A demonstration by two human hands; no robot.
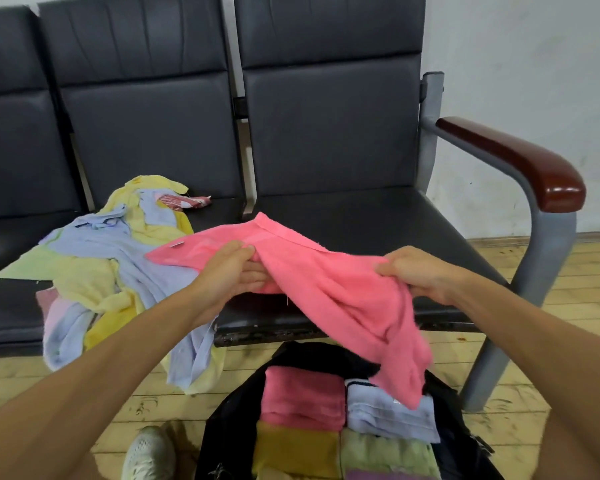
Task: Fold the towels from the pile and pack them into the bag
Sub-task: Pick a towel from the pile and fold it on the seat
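Pink towel [326, 285] held above bench seat [378, 220] — left hand [229, 268] and right hand [413, 271] each gripping an edge, fingers curled. Lower end drooping over open bag [222, 427] of folded towels [302, 400] — pile [118, 265] on seat, left.

no legible text anywhere, small tag [178, 244] on pink towel [326, 285] unreadable

Pile [111, 271] on bench [354, 216], L side; bag [229, 424] on floor [575, 306] in front w/ folded towels [302, 396] inside.
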